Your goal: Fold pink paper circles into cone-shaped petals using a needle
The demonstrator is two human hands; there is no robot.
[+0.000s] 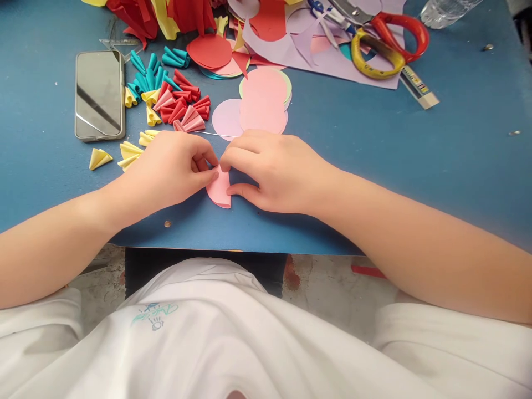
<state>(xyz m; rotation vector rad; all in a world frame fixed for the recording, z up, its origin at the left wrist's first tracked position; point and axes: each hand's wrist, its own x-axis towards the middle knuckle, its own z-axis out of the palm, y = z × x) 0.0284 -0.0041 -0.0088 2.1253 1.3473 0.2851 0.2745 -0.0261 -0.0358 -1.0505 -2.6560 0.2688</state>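
Both my hands meet over a folded pink paper circle (219,192) near the front edge of the blue table (415,166). My left hand (170,166) pinches its upper left edge with thumb and fingers. My right hand (274,169) presses on it from the right, fingertips curled at its top and thumb against its side. Just beyond my hands lies a stack of flat pink paper circles (261,102), one of them lilac (226,117).
Small folded paper cones in red (183,102), teal (149,75) and yellow (131,152) lie at the left beside a phone (100,94). Red-and-yellow scissors (382,36) rest on lilac paper scraps (332,58) at the back. A ruler (419,88) lies nearby.
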